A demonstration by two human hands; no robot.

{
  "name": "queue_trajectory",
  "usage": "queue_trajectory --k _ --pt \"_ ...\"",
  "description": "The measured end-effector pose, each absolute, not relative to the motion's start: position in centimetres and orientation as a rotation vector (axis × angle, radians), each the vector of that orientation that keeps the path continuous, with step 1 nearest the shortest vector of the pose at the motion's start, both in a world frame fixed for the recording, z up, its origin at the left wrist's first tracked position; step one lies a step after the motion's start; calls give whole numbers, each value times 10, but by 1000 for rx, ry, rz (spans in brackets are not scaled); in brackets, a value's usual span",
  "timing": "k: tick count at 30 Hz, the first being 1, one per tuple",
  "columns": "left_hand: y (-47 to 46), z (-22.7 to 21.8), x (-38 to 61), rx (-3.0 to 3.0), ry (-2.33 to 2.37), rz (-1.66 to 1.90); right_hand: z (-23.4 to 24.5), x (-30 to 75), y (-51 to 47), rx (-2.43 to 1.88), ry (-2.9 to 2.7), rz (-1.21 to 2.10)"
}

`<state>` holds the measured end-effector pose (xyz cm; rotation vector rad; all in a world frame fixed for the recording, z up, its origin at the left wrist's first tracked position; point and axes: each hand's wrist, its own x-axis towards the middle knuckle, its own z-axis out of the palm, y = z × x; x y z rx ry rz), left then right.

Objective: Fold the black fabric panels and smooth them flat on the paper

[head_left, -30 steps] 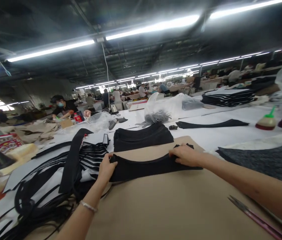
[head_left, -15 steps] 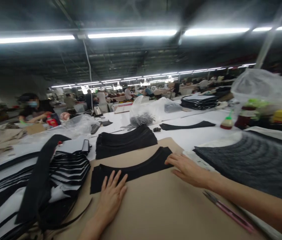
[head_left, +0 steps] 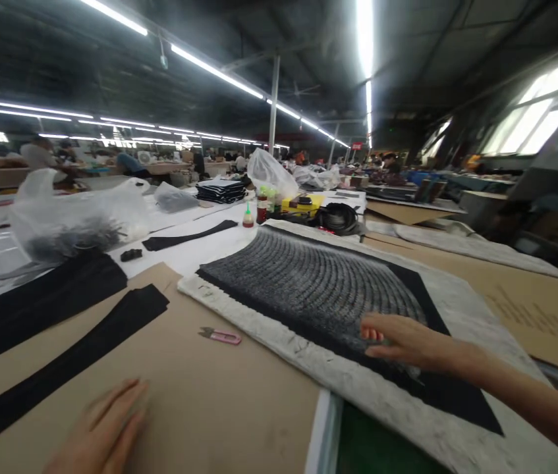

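Observation:
My left hand (head_left: 105, 428), smeared by motion, is low over the brown board (head_left: 239, 408), fingers stretched out and nothing seen in it. A curved black fabric piece (head_left: 81, 342) lies just beyond it. Over at the right, my right hand (head_left: 402, 339) is above a black sheet (head_left: 308, 289) covered with rows of curved grey strips or marks. Its fingers are loosely bent, the thumb stands apart, and it holds nothing that I can see. I cannot tell whether it touches the sheet. Pink-handled thread snips (head_left: 222, 336) rest on the board between the hands.
Farther left lies a stack of curved black pieces (head_left: 36, 309), with a plastic bag (head_left: 76, 217) behind it. A small green-tipped bottle (head_left: 248, 216), a yellow box (head_left: 303, 204) and a coil of black cord (head_left: 338, 217) stand beyond the sheet. Pale padding (head_left: 288, 342) underlies the sheet.
The view has swung to the right. Both hands have left the curved black piece they were touching: the right is now over the grey-patterned sheet, the left over bare board.

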<state>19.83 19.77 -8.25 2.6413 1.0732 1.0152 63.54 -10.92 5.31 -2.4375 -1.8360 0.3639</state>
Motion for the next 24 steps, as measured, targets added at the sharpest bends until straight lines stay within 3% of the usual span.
queue_trajectory --k 6,12,24 --pt "78 -31 344 2658 227 819 37 651 -228 -2547 -1492 286" --pt "-40 -2 447 2692 -282 545 18 653 -269 -2474 -1481 248" --pt "-63 -29 495 2861 -383 276 3 677 -259 -2366 -1798 42"
